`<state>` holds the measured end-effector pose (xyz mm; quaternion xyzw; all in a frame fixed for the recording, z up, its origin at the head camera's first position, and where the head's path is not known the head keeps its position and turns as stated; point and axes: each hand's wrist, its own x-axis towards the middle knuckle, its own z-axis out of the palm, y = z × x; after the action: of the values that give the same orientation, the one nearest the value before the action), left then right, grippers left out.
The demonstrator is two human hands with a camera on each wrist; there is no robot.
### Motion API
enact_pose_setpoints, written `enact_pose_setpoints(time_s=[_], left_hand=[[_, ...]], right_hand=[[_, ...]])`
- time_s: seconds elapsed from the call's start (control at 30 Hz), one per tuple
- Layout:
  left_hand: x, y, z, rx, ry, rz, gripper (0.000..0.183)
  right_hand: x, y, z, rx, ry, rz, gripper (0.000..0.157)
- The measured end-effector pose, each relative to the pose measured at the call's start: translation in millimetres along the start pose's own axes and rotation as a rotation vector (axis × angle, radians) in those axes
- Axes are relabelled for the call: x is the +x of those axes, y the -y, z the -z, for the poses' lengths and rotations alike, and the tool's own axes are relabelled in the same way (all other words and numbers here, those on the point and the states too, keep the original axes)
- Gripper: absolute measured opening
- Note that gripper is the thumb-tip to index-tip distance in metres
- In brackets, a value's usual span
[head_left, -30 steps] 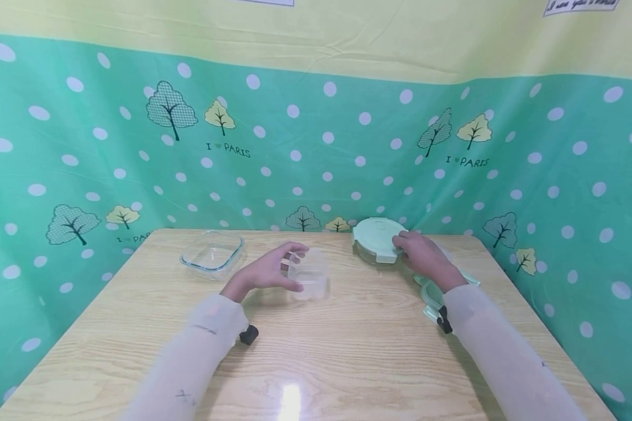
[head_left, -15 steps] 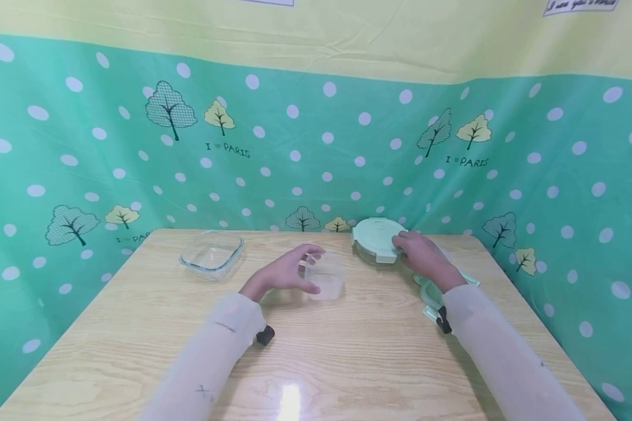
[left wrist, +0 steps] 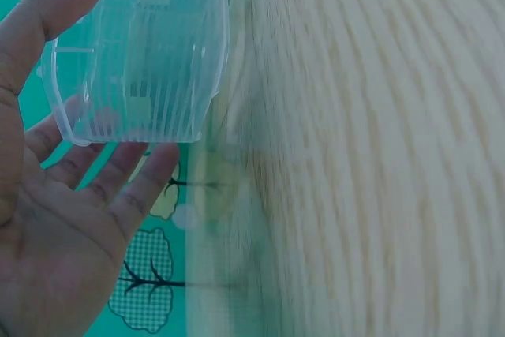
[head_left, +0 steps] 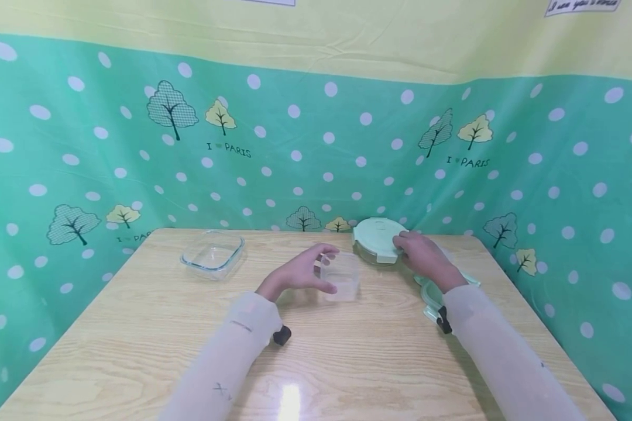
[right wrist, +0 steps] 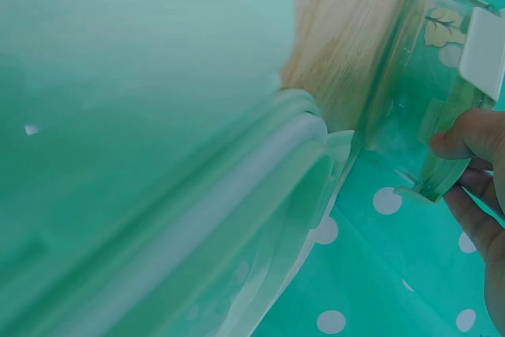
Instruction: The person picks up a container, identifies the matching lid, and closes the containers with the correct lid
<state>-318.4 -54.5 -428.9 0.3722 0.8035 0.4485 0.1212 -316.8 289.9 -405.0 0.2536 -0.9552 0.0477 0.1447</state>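
Observation:
My left hand grips a clear plastic box near the middle of the table. In the left wrist view the thumb lies along one side of the ribbed box and the fingers curve round the other. My right hand pinches the edge of a pale green clip lid on a round glass food container at the back. The right wrist view shows the thumb on the lid's edge, the fingers behind it, and the clear glass container below the lid.
A square glass dish stands at the back left of the wooden table. Green lids lie under my right wrist, partly hidden. A green spotted curtain hangs behind the table.
My left hand has moved to the right with the plastic box, bringing it close to the round container. My right hand stays at the green lid.

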Motion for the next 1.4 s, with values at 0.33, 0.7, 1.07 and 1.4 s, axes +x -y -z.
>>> enact_pose_setpoints(time_s=[0.33, 0.7, 1.07, 1.4], left_hand=[[9.1, 0.0, -11.9, -0.005, -0.017, 0.005, 0.097], [11.6, -0.5, -17.0, -0.008, -0.016, 0.031, 0.097], [10.1, -3.3, -16.3, 0.000, 0.009, 0.043, 0.095], [11.3, -2.4, -18.9, -0.019, 0.017, 0.056, 0.093]], right_hand=[[0, 1, 0.3, -0.002, -0.009, 0.009, 0.029], [1, 0, -0.6, 0.000, -0.026, 0.026, 0.030], [2, 2, 1.4, -0.002, -0.020, 0.013, 0.030], [-1, 3, 5.2, 0.006, 0.023, -0.013, 0.024]])
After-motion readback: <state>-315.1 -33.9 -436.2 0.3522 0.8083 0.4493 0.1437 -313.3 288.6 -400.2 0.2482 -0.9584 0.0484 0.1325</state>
